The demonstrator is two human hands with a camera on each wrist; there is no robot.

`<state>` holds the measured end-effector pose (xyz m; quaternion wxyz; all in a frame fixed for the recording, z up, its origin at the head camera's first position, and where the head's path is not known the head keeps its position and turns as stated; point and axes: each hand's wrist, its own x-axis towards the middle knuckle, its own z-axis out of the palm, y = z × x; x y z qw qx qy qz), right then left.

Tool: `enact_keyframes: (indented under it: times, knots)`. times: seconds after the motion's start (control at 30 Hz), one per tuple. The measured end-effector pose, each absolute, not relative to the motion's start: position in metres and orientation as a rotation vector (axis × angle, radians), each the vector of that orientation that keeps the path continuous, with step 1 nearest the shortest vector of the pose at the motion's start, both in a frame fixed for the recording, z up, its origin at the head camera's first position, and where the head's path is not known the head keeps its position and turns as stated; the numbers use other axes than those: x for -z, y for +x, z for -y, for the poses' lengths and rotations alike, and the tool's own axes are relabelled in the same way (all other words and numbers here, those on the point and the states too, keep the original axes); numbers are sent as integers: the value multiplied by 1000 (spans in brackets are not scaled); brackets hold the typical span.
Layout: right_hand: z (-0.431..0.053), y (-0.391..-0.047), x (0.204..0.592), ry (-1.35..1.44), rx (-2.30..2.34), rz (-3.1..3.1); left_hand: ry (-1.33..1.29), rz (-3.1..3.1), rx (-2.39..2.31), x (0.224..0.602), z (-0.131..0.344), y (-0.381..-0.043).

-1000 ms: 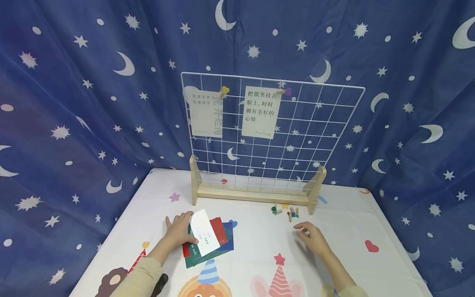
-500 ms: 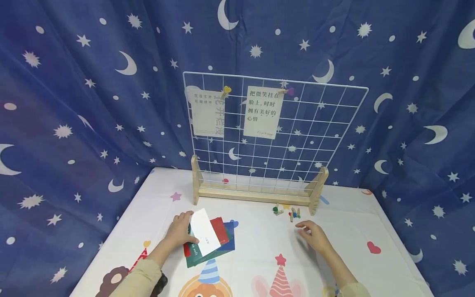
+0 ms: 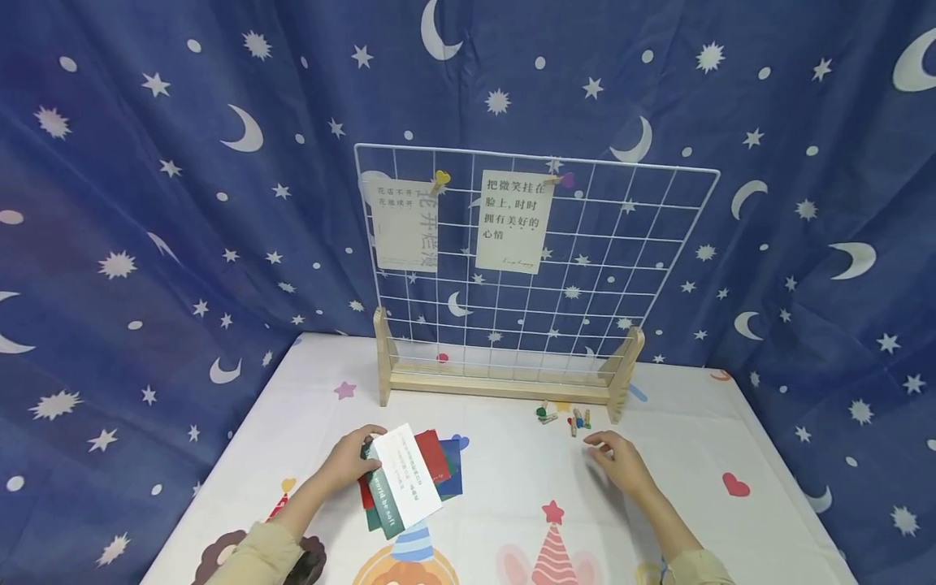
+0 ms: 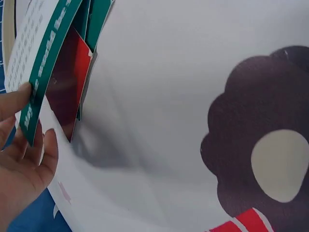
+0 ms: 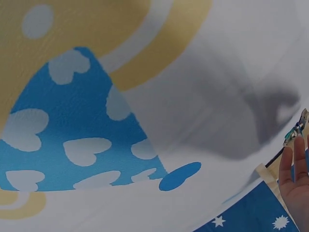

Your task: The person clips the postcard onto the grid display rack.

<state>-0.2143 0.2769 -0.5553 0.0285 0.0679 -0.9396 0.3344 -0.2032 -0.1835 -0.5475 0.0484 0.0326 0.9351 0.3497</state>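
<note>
My left hand (image 3: 347,465) pinches a white card with a green lettered strip (image 3: 413,479) by its left edge. In the left wrist view the thumb presses on the green strip (image 4: 41,87) while the other fingers curl behind. Under this card lie red, green and blue cards; the red card (image 3: 433,455) and the blue card (image 3: 452,479) stick out at the right. My right hand (image 3: 617,467) hovers with loosely bent fingers and holds nothing. Just beyond its fingertips lie small clothespins (image 3: 578,422) with coloured ornaments.
A white wire grid (image 3: 600,244) on a wooden stand (image 3: 504,388) rises behind. Two paper cards hang on it: a left card (image 3: 402,227) by a yellow-heart clothespin (image 3: 441,180), and a right card (image 3: 514,223) by a purple-heart clothespin. A starry blue curtain (image 3: 790,203) surrounds the printed tablecloth.
The left hand has drawn the white and green card down toward the body and tilted it, so more of its print shows. The right hand has stayed almost in place.
</note>
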Motion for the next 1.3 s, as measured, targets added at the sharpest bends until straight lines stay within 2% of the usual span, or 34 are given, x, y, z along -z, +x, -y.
enact_keyframes:
  times: [0.13,0.47,0.83,1.3]
  knots:
    - [-276,-214,555,214,-1036,2896,131,-2756,-1125,543,187,-199]
    - [-277,-215,555,136,-994,2918,424,-2300,-1237,542,193,-189]
    - [-280,-218,565,71,-1006,2903,380,-2139,-1316,548,187,-183]
    - [-249,-239,560,48,-960,2844,272,-2109,-1470,556,179,-176]
